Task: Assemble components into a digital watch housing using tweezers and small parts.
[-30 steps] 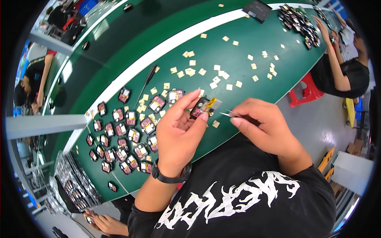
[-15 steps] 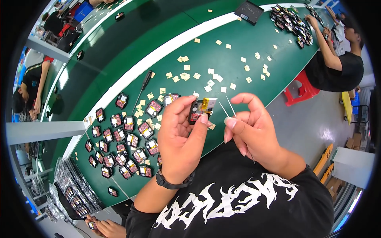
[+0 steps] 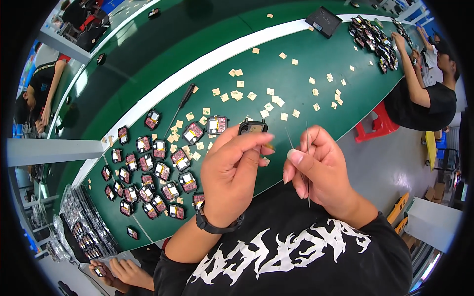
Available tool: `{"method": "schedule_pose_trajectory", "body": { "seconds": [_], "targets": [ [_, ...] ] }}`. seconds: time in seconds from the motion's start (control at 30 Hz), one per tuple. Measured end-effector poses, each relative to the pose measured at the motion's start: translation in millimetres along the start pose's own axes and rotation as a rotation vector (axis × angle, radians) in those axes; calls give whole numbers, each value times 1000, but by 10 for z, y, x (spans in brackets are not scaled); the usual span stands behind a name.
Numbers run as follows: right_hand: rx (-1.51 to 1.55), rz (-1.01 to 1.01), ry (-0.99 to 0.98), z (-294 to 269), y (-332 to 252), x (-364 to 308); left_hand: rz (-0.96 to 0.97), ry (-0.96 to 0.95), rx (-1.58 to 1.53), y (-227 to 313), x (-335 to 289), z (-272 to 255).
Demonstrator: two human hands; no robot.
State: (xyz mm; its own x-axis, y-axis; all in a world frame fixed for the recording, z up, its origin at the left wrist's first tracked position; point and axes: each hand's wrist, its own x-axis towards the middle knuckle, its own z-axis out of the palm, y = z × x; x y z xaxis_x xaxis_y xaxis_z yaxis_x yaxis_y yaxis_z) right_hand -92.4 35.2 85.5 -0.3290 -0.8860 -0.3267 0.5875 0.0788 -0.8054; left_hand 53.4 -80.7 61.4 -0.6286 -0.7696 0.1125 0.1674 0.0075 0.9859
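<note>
My left hand (image 3: 229, 172), with a black band on its wrist, grips a small black device casing (image 3: 254, 127) above the table's near edge. The casing is tilted, and my fingers cover most of its lower part. A bit of yellow shows by my left fingertips. To the right of it, my right hand (image 3: 321, 172) is closed on thin metal tweezers (image 3: 308, 140). Their two tips are apart, pointing away from me, with nothing visible between them and a gap to the casing.
Several opened devices (image 3: 162, 170) with reddish circuit boards spread over the green table at left. A screwdriver (image 3: 183, 98) lies beyond them, near scattered cream squares (image 3: 237, 94). A black tray (image 3: 323, 22) and a device heap (image 3: 373, 42) sit far right, near a seated co-worker (image 3: 427, 98).
My left hand has turned the casing, so its circuit board and silver part with yellow tape no longer show. The tweezers have swung more upright and a little away from the casing.
</note>
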Motion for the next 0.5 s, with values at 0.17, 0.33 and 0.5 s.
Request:
{"method": "schedule_pose_trajectory", "body": {
  "seconds": [0.17, 0.33, 0.5],
  "targets": [
    [-125, 70, -68, 53, -195, 17, 10, -29, 22, 35, 57, 10],
    [-206, 136, -47, 128, -350, 87, 84, -67, 97, 19, 109, -36],
    [-213, 111, -36, 136, -272, 193, 134, -84, 206, 48, 164, -46]
  ]
}}
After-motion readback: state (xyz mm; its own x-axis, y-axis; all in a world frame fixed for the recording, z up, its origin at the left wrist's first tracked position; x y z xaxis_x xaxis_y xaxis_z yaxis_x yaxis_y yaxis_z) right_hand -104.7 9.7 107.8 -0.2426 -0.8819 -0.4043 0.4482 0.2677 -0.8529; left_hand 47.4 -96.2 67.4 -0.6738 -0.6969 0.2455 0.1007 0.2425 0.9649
